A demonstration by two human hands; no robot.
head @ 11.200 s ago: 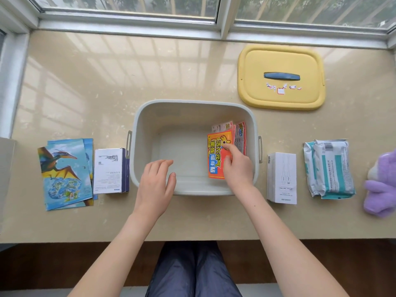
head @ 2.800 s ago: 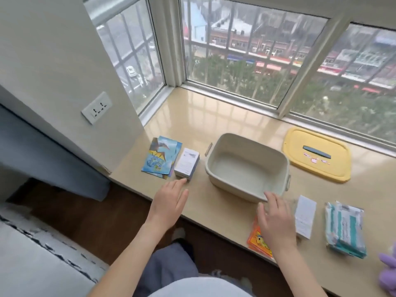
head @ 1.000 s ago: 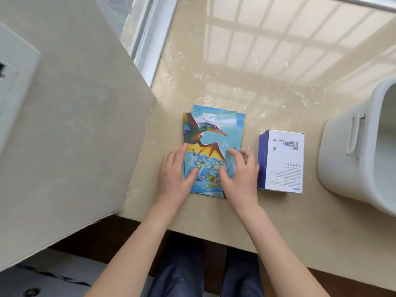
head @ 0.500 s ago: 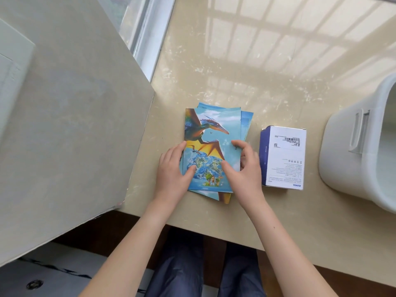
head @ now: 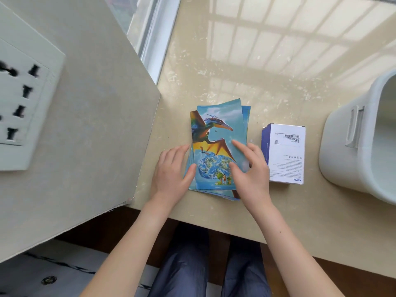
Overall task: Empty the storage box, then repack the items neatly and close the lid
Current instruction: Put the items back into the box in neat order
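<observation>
Right at the centre of the glossy beige tabletop (head: 246, 67) lies a thin stack of glossy picture booklets (head: 216, 133), the top cover printed with a winged pterosaur above a blue globe, its far edge slightly curled upward. Both hands bracket it: the left hand (head: 171, 176) at nine o'clock, fingers curled against the stack's edge with the thumb on the cover, the right hand (head: 250, 172) at three o'clock, fingers spread over the cover. Just beyond at three o'clock lies a rectangular white-and-purple cardboard box (head: 286, 155), then the rounded smooth plastic storage box (head: 351, 151). At nine o'clock stands a matte wall (head: 90, 125).
</observation>
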